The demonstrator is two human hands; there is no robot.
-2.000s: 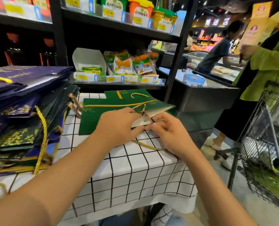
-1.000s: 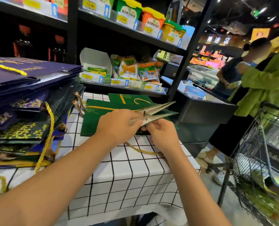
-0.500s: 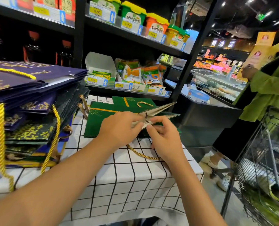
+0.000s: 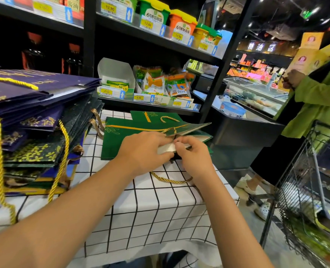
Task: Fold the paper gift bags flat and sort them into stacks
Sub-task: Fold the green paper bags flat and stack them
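**Green bag's mouth lowered toward flat**

The dark green paper gift bag with gold rope handles (image 4: 141, 136) lay on the black-and-white checked tablecloth (image 4: 150, 209), on top of other flattened green bags (image 4: 152, 115). A second earlier its open end had gaped upward; now the upper panel had dropped closer to the lower one, though a wedge-shaped gap remained at the right. The left hand (image 4: 146, 149) lay over the bag's near edge, fingers curled down against the white inner fold. The right hand (image 4: 193, 153) pinched that same fold with thumb and fingertips. One gold rope handle (image 4: 170, 179) trailed loose on the cloth below the hands. The fold looked nearly creased, so pressing flat probably came next. The tall stack of purple and dark patterned bags (image 4: 34, 122) stood just to the left.
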